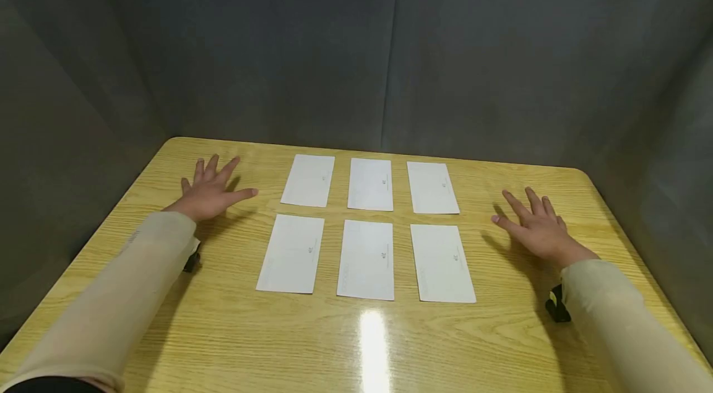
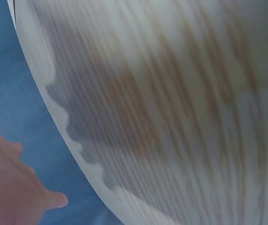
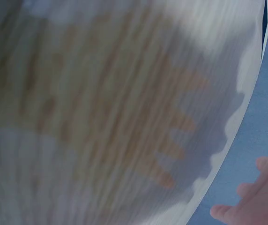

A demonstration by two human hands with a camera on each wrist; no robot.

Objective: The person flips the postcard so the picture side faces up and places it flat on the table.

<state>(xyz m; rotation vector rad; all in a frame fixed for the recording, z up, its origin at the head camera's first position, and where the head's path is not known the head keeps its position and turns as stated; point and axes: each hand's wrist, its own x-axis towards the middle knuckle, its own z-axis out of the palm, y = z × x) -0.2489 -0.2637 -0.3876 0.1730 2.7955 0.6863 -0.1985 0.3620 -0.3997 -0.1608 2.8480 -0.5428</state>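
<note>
Starting at the left, we see the left sleeve (image 1: 125, 294), pale and long, reaching in from the near left, with a small black device (image 1: 192, 261) at its wrist. Beyond the cuff, the left hand (image 1: 205, 195) is released, its fingers spread and extended over the far left part of the wood-grain table (image 1: 217, 331), its shadow falling on the wood toward the near right. To the right of that hand we find six white cards lying flat in two rows of three, with strips of wood between them. On the left, we have the far left card (image 1: 308, 180) and, just nearer, the near left card (image 1: 291, 254); the left hand is nearest to the far one, yet apart from it. In the middle come the far middle card (image 1: 370, 184) and the near middle card (image 1: 366, 260), with a bright reflection (image 1: 374, 349) on the wood at the near side. Next we see the far right card (image 1: 433, 187) and the near right card (image 1: 443, 263). Each card bears small dark print toward its right side, too small for us to read. Farther right, the right hand (image 1: 539, 229) is also released, fingers fanned out, well apart from the right-hand cards. The right sleeve (image 1: 629, 319) comes in from the near right, another black device (image 1: 557, 305) at its wrist. Across the far side we see a dark grey curtain (image 1: 250, 40).
</note>
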